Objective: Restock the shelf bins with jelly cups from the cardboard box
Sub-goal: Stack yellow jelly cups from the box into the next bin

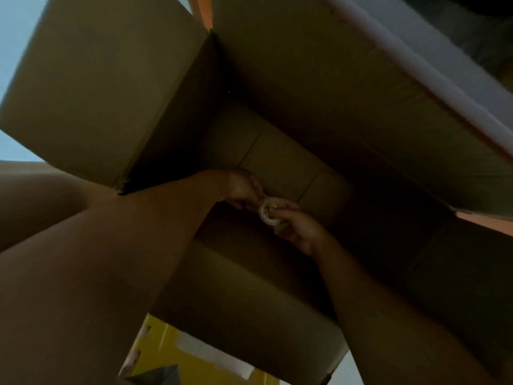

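I look down into a deep, dim cardboard box (291, 162) with its flaps folded outward. Both my arms reach to the bottom of it. My left hand (243, 187) and my right hand (298, 225) meet there on pale, translucent jelly cups (268, 211). Fingers of both hands are curled round the cups. How many cups there are is too dark to tell. The rest of the box floor looks bare.
The box's left flap (105, 87) and far flap (347, 79) spread wide. A yellow shelf frame (166, 345) with a white label strip shows below the near flap. A pale floor (19, 26) shows at the upper left.
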Demonstrator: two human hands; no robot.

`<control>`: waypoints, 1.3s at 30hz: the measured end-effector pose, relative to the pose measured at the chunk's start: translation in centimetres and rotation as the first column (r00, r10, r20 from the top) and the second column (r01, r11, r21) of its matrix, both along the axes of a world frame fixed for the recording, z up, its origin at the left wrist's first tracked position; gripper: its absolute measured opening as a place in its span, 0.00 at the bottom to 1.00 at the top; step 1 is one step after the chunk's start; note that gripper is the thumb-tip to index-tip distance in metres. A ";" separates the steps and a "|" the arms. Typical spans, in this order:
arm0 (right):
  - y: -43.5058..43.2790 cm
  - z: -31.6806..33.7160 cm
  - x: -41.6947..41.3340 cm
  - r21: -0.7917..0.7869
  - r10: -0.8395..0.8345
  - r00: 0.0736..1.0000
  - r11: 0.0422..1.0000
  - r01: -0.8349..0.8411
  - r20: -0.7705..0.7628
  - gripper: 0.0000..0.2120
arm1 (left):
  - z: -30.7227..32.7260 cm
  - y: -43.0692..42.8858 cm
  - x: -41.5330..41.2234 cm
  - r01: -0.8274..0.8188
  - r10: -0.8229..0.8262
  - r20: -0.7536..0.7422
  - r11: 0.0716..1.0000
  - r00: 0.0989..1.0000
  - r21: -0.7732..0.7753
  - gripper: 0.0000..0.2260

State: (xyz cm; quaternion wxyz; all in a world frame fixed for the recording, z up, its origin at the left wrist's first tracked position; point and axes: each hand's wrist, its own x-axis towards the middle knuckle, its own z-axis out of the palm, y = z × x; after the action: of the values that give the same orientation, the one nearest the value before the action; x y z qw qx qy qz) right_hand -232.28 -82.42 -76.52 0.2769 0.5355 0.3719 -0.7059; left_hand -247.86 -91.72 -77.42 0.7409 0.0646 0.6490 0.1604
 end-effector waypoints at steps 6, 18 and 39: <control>2.2 7.6 -1.0 -0.020 -0.161 0.975 0.987 0.160 -0.156 0.13 | 7.3 1.2 -0.9 -0.458 0.454 0.080 0.888 0.887 0.043 0.08; 2.8 21.6 2.2 0.234 -0.269 0.853 0.885 0.402 -0.448 0.13 | 23.5 1.4 0.5 -0.480 0.399 0.284 0.811 0.872 0.334 0.17; 3.1 45.6 10.0 0.674 -0.014 0.804 0.537 0.507 -0.595 0.10 | 45.9 4.2 7.9 -0.040 0.239 -0.159 0.659 0.958 0.751 0.10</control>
State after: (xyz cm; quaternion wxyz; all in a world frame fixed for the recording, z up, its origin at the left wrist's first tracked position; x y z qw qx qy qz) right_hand -222.30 -79.32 -30.89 -0.2241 0.4390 0.6227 -0.6077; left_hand -239.95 -87.55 -31.51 0.5502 0.3281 0.6167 0.4574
